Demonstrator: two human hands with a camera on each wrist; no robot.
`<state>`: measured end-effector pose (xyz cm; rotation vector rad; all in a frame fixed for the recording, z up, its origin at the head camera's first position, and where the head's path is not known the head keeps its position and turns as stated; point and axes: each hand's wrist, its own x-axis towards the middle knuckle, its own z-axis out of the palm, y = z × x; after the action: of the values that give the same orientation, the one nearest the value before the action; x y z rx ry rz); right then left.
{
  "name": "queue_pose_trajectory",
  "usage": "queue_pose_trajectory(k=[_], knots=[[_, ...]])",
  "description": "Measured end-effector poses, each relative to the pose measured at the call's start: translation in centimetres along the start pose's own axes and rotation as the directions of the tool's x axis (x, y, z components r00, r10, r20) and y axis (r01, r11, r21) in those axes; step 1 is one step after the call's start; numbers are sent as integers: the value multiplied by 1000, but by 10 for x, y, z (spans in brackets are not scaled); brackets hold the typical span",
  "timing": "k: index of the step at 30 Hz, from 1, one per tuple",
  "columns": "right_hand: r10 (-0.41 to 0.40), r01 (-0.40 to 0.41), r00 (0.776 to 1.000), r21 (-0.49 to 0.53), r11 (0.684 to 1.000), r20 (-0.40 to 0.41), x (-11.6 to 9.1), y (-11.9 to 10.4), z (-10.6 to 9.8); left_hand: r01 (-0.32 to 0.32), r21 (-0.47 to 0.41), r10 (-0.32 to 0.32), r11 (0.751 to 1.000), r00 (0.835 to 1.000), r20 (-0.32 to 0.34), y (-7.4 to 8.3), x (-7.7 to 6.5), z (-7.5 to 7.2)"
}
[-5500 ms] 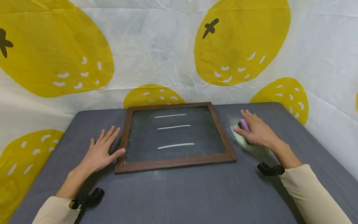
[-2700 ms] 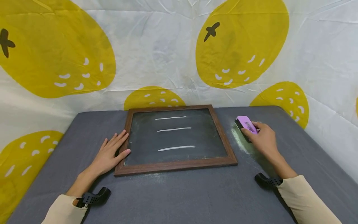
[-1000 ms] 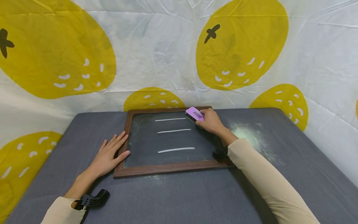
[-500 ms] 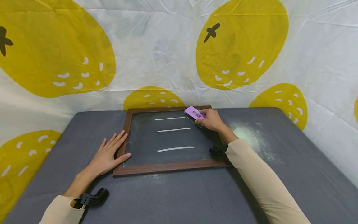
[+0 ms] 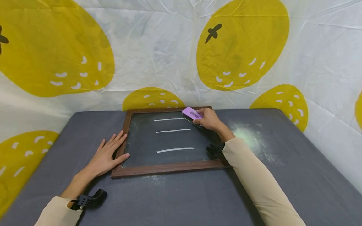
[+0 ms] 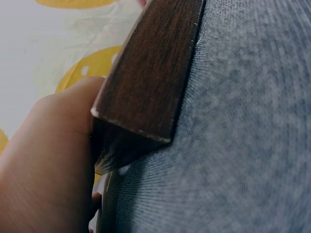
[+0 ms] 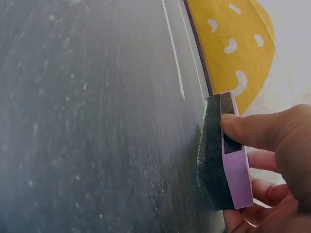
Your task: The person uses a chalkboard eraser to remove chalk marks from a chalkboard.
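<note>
A wood-framed blackboard (image 5: 169, 141) lies on the table with three white chalk lines across it. My right hand (image 5: 210, 119) grips a purple chalkboard eraser (image 5: 192, 113) at the right end of the top line. In the right wrist view the thumb presses one side of the eraser (image 7: 238, 174) and the fingers curl round the other, its dark felt facing the board. My left hand (image 5: 106, 157) rests with straight, spread fingers on the frame's left side, the thumb reaching over the board's edge. The left wrist view shows the frame's corner (image 6: 141, 87) beside that hand.
The table has a grey cloth (image 5: 175, 201). Pale chalk dust (image 5: 251, 138) marks it right of the board, with a fainter patch below the frame. A white curtain with yellow fruit print (image 5: 158, 56) hangs behind. Black wrist mounts (image 5: 90, 199) sit on both wrists.
My left hand has settled on the frame. My right hand has taken the eraser from the table and carried it left onto the board, sliding slightly further left most recently.
</note>
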<state>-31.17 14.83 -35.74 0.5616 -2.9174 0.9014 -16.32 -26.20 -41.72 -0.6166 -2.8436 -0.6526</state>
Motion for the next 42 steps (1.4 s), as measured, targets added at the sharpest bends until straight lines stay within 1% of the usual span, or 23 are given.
queue_pose_trajectory(k=[5, 12, 17, 27, 36, 42], knots=[[3, -3, 1000, 10, 1000, -21, 3, -4, 4, -5, -3, 5, 1000, 1000, 2, -2, 0, 0], [43, -43, 999, 30, 999, -3, 5, -13, 8, -8, -4, 8, 1000, 1000, 13, -2, 1, -1], [55, -55, 998, 34, 998, 12, 8, -18, 12, -7, -1, 7, 1000, 1000, 16, -2, 2, -1], [22, -22, 999, 11, 1000, 47, 19, -31, 26, 6, 12, -7, 1000, 1000, 27, -3, 2, 0], [-17, 17, 998, -4, 1000, 65, 21, -45, 38, 20, 15, -20, 1000, 999, 38, 0, -1, 3], [-83, 88, 995, -97, 991, 61, 22, -55, 44, 19, 20, -20, 1000, 999, 34, 4, -4, 2]])
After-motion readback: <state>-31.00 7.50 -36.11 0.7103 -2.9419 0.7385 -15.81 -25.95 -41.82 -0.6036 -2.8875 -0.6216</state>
